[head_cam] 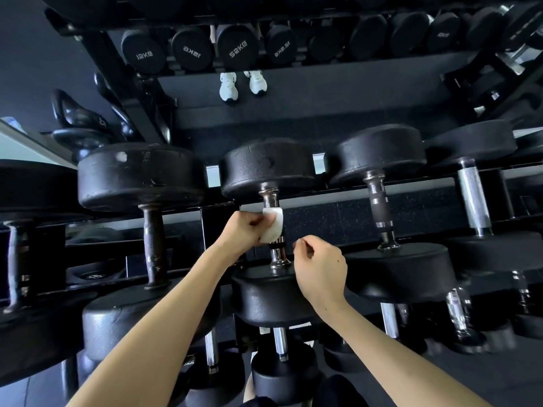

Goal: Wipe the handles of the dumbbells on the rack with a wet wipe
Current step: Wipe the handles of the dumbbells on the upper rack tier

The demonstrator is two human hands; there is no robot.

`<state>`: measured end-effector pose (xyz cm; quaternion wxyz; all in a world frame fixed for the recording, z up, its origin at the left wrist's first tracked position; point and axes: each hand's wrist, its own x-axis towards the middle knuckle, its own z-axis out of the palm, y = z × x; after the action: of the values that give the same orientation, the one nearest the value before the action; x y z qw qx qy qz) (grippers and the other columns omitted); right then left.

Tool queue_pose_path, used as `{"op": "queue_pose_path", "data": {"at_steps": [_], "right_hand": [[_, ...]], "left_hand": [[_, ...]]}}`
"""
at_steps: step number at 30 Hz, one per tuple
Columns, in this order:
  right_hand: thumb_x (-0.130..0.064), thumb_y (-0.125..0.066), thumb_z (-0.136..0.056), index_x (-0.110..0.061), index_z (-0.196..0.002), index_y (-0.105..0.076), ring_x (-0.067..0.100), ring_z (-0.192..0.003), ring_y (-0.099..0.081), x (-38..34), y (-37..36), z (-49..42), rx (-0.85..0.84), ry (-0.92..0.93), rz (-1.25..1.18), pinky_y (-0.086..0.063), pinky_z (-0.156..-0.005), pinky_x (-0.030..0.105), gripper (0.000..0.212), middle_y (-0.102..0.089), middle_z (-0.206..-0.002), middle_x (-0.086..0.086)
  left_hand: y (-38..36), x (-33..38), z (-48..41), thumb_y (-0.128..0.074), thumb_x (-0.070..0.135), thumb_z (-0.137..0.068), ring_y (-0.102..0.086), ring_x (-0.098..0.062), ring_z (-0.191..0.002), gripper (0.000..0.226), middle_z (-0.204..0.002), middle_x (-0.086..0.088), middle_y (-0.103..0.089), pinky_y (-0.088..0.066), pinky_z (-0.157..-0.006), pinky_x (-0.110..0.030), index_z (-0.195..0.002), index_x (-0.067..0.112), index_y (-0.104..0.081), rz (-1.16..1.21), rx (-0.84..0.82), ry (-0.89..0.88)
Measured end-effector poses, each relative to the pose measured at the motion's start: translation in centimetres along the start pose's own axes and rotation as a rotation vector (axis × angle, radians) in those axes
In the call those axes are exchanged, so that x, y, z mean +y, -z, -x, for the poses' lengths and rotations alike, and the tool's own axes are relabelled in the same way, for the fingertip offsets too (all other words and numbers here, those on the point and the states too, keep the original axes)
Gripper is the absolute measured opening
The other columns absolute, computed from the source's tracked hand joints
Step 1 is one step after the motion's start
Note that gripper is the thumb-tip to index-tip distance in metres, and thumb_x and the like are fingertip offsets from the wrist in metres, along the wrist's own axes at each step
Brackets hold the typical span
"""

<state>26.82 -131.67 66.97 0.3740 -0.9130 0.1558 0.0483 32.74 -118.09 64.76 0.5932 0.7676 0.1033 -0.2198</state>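
A black dumbbell [267,168] lies on the rack [411,210] in the middle of the view, its chrome handle [277,255] running toward me. My left hand [244,229] grips a white wet wipe [272,226] wrapped around the upper part of that handle. My right hand [318,267] hovers just right of the handle's lower end, fingers loosely curled and holding nothing. It sits over the near head of the same dumbbell [270,298].
More dumbbells lie on the same shelf: a dark-handled one [152,239] to the left, chrome-handled ones [380,207] [473,198] to the right. A lower shelf holds smaller dumbbells [279,345]. A mirror behind shows reflected weights and white shoes [242,85]. Kettlebells [79,118] stand far left.
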Motion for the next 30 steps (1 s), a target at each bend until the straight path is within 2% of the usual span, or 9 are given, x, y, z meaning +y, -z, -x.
{"op": "queue_pose_path", "data": {"at_steps": [5, 8, 11, 13, 16, 20, 23, 26, 30], "right_hand": [[-0.018, -0.05, -0.09, -0.009, -0.069, -0.061, 0.024, -0.053, -0.055, 0.2, 0.0, 0.0, 0.017, 0.013, 0.003, -0.042, -0.052, 0.039, 0.026, -0.058, -0.055, 0.004], [-0.016, -0.052, -0.091, -0.014, -0.066, -0.059, 0.015, -0.048, -0.049, 0.6, 0.2, 0.3, 0.041, 0.006, -0.074, -0.038, -0.048, 0.028, 0.026, -0.053, -0.05, -0.003], [-0.02, -0.05, -0.094, -0.022, -0.063, -0.054, 0.007, -0.05, -0.046, 1.2, 0.4, 0.9, 0.008, 0.051, -0.168, -0.035, -0.052, 0.017, 0.031, -0.045, -0.048, -0.01], [-0.027, -0.042, -0.095, -0.03, -0.058, -0.042, 0.008, -0.055, -0.046, 1.7, 0.5, 1.2, -0.021, 0.177, -0.142, -0.039, -0.069, 0.023, 0.037, -0.042, -0.049, -0.01], [-0.031, -0.037, -0.095, -0.027, -0.056, -0.033, 0.014, -0.055, -0.044, 2.2, 0.3, 1.1, -0.031, 0.257, -0.124, -0.042, -0.087, 0.029, 0.039, -0.036, -0.049, -0.008], [-0.031, -0.036, -0.095, -0.02, -0.057, -0.037, 0.015, -0.052, -0.041, 2.4, 0.1, 1.1, -0.017, 0.267, -0.144, -0.037, -0.076, 0.024, 0.04, -0.036, -0.049, -0.008], [-0.032, -0.035, -0.094, -0.017, -0.057, -0.039, 0.017, -0.052, -0.042, 2.5, 0.2, 1.1, -0.02, 0.245, -0.148, -0.032, -0.074, 0.022, 0.041, -0.039, -0.049, -0.004], [-0.034, -0.034, -0.094, -0.013, -0.059, -0.047, 0.019, -0.054, -0.045, 2.5, 0.2, 1.2, -0.041, 0.222, -0.149, -0.035, -0.074, 0.023, 0.042, -0.045, -0.05, -0.002], [-0.031, -0.037, -0.095, -0.004, -0.073, -0.061, 0.02, -0.064, -0.054, 2.4, 0.3, 1.3, -0.069, 0.177, -0.158, -0.045, -0.085, 0.028, 0.043, -0.06, -0.062, 0.006]], "left_hand": [[-0.3, -1.6, 1.0, -0.072, 0.035, -0.08, -0.031, -0.005, -0.044, 0.044, -0.048, 0.006, -0.039, -0.025, -0.045, -0.02, -0.052, 0.014, -0.046, -0.483, -0.075, -0.02], [-0.7, -1.7, 1.1, -0.073, 0.037, -0.079, -0.036, -0.007, -0.047, 0.042, -0.051, 0.005, -0.042, -0.027, -0.046, -0.022, -0.055, 0.014, -0.048, -0.528, -0.035, -0.01], [-0.8, -1.5, 1.0, -0.071, 0.035, -0.082, -0.045, -0.007, -0.048, 0.039, -0.051, 0.004, -0.05, -0.036, -0.048, -0.019, -0.059, 0.009, -0.053, -0.287, 0.016, 0.096], [-0.7, -1.2, 0.8, -0.07, 0.032, -0.084, -0.054, -0.007, -0.051, 0.034, -0.054, 0.003, -0.057, -0.044, -0.051, -0.019, -0.061, 0.01, -0.057, -0.074, 0.025, 0.175], [-0.7, -0.4, 0.5, -0.069, 0.028, -0.085, -0.056, -0.003, -0.046, 0.03, -0.055, 0.002, -0.058, -0.045, -0.047, -0.016, -0.064, 0.008, -0.059, 0.062, 0.026, 0.19], [-1.2, -0.4, 0.3, -0.068, 0.021, -0.085, -0.052, -0.001, -0.043, 0.03, -0.052, 0.003, -0.054, -0.04, -0.042, -0.013, -0.061, 0.008, -0.057, 0.138, 0.107, 0.189], [-1.4, -0.8, 0.2, -0.072, 0.032, -0.082, -0.045, -0.009, -0.05, 0.036, -0.053, 0.003, -0.049, -0.039, -0.049, -0.022, -0.058, 0.011, -0.055, -0.109, 0.12, 0.131], [-1.0, -0.7, 0.5, -0.076, 0.035, -0.077, -0.037, -0.007, -0.047, 0.042, -0.05, 0.006, -0.042, -0.028, -0.044, -0.015, -0.055, 0.012, -0.048, -0.337, 0.075, 0.066], [-1.0, -0.9, 1.2, -0.078, 0.04, -0.072, -0.047, -0.007, -0.053, 0.036, -0.057, 0.009, -0.048, -0.033, -0.042, -0.012, -0.067, 0.013, -0.055, -0.597, -0.054, 0.027]]}}
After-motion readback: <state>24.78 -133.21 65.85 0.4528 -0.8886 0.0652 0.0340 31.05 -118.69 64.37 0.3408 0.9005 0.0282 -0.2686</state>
